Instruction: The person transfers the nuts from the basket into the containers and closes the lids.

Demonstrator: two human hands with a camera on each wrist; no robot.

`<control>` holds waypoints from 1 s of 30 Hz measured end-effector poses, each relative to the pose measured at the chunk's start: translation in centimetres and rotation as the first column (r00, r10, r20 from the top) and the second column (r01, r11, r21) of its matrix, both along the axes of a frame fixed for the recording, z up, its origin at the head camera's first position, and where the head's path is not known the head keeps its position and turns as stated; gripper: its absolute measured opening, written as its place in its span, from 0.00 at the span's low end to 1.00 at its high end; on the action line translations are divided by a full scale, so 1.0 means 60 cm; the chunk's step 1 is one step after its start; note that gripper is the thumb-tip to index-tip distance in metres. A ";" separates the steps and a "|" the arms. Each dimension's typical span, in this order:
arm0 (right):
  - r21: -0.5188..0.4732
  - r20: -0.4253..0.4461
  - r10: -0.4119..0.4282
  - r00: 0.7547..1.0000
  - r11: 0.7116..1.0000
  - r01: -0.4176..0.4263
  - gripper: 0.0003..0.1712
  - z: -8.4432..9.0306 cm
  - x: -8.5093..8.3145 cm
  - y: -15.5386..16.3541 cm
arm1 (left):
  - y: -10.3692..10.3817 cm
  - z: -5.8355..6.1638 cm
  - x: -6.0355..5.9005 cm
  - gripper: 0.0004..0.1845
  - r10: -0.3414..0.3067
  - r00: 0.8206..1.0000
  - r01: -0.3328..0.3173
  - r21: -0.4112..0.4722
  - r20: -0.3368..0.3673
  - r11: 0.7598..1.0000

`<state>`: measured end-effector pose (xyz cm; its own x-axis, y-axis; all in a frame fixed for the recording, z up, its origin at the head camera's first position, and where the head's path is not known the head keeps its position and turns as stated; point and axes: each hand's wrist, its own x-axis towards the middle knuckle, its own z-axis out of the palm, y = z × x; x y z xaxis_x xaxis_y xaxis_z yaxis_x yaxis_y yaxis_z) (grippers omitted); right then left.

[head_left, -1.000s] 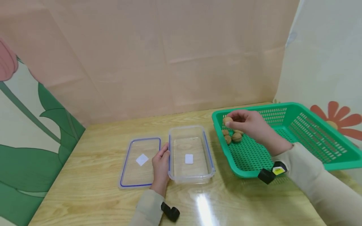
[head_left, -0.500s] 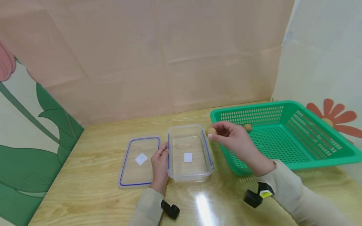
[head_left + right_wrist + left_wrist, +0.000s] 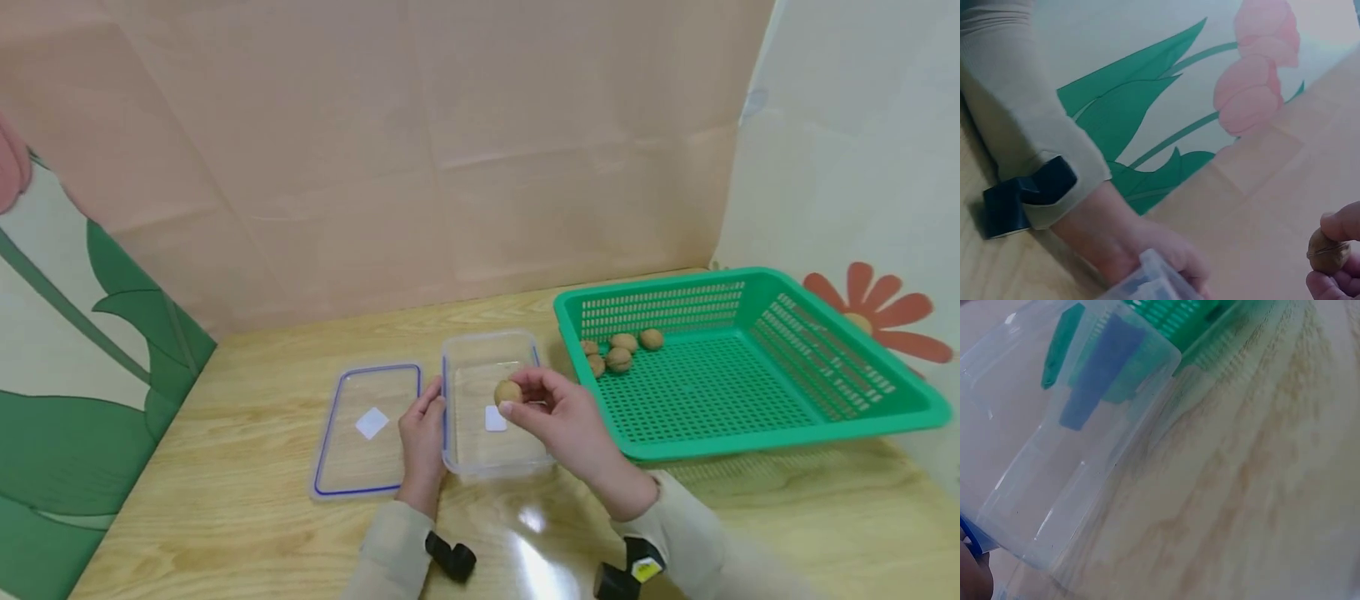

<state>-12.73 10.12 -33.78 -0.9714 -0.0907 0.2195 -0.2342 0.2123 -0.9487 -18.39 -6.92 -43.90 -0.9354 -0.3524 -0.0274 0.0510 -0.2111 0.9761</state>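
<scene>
My right hand (image 3: 566, 425) pinches a walnut (image 3: 507, 393) between thumb and fingertips, over the clear plastic food container (image 3: 480, 461). In the right wrist view the same walnut (image 3: 1327, 252) shows its seam between the fingertips. My left hand (image 3: 423, 433) rests against the container's left side, its fingers fairly straight along the wall. A white square label lies at the container's bottom. The left wrist view shows the container's clear wall (image 3: 1035, 456) close up, with a fingertip at the lower left corner.
A green plastic basket (image 3: 720, 450) stands to the right, with several walnuts (image 3: 618, 360) in its far left corner. Left of my left hand lies the container's blue-sealed lid (image 3: 367, 467), flat on the wooden table (image 3: 247, 467). A papered wall rises behind.
My right hand has carried the walnut leftward out of the basket to above the container. One walnut in the basket now lies farther right. The left hand has stayed at the container.
</scene>
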 end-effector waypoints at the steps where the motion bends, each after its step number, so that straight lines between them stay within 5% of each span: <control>1: -0.012 -0.005 0.001 1.000 1.000 -0.001 0.17 -0.007 -0.002 -0.005 | -0.001 0.001 -0.001 0.18 0.004 1.000 -0.004 -0.005 -0.004 1.000; 14: -0.028 0.048 0.000 0.999 1.000 0.002 0.15 -0.080 -0.029 -0.038 | 0.004 0.004 -0.001 0.19 -0.012 1.000 0.012 0.006 -0.007 1.000; 20: 0.165 0.004 0.034 0.999 0.986 -0.034 0.13 -0.083 -0.039 -0.044 | 0.004 0.003 0.000 0.19 -0.010 1.000 0.010 0.030 -0.013 0.999; 30: 0.440 0.004 0.111 0.994 0.892 -0.101 0.11 -0.080 -0.062 -0.057 | 0.001 -0.001 0.001 0.19 -0.010 1.000 0.010 0.033 -0.009 0.999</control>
<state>-16.42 6.72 -38.59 -0.9463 -0.2843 0.1536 -0.2972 0.5788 -0.7594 -18.33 -6.86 -43.97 -0.9393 -0.3419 -0.0303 0.0575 -0.2439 0.9681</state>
